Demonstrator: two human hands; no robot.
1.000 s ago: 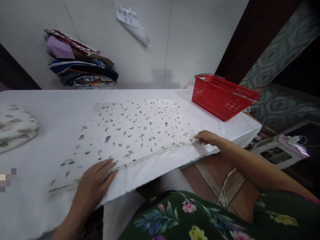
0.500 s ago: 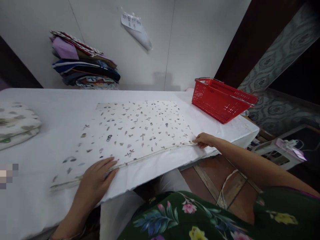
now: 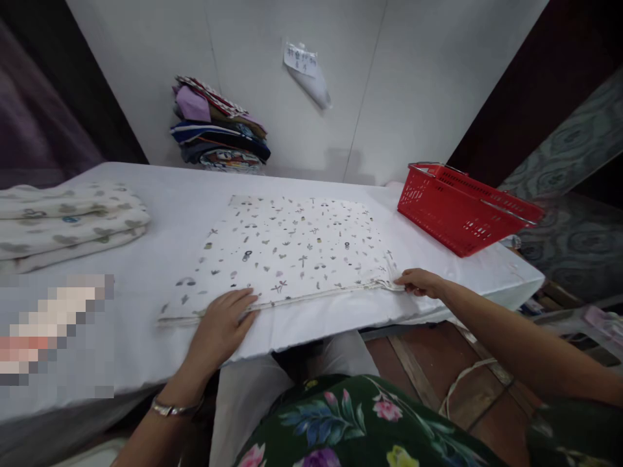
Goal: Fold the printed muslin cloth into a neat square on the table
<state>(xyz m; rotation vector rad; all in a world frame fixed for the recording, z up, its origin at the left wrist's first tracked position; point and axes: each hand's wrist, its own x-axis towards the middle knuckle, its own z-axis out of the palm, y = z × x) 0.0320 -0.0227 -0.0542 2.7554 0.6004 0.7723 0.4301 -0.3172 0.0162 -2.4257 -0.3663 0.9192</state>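
From where I stand, this looks like a small workroom for cloth, though it could be a room in a home; I can't tell which. A long bench (image 3: 170, 240) draped in white runs along a plain pale wall (image 3: 418, 78) with a handwritten paper sign (image 3: 300, 59). Folded textiles rise in a stack (image 3: 224, 133) by that wall, a printed cloth (image 3: 296, 250) lies spread out, and a red shopping-style basket (image 3: 467, 217) sits at one end.

Paper sign (image 3: 300, 61) on the wall (image 3: 413, 84): dark Chinese characters, too blurred to read
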